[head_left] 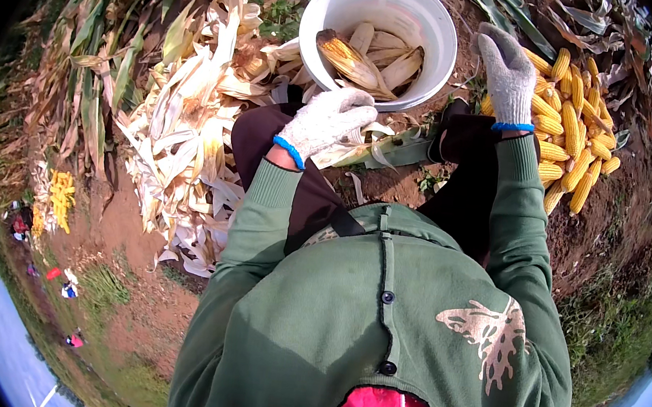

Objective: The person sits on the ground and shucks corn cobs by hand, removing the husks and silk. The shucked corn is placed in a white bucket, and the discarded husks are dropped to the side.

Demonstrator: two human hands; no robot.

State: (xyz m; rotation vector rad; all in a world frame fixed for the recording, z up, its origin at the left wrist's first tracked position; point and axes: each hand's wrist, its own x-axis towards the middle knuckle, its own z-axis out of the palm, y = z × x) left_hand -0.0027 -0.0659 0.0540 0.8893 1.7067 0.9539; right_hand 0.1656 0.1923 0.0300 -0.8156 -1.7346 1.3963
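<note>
Both my hands wear whitish knit gloves with blue cuffs. My left hand (325, 124) hovers by the near-left rim of a white bucket (310, 31), its fingers loosely bent and apart, with nothing seen in them. Inside the bucket lie several ears of corn in dry husks (354, 65); one shows yellow kernels at its dark tip. To the right of the bucket is my right hand (508, 73), palm turned inward and fingers stretched out, holding nothing. Just beyond it, a pile of husked yellow corn cobs (572, 122) lies on the ground.
A heap of pale stripped husks (187, 121) spreads left of my legs. Cornstalks (100, 45) lean at the far left, and dry leaves (629, 45) lie at the far right. Bare soil (145, 296) runs along the left, with another yellow corn pile (61, 199) farther off.
</note>
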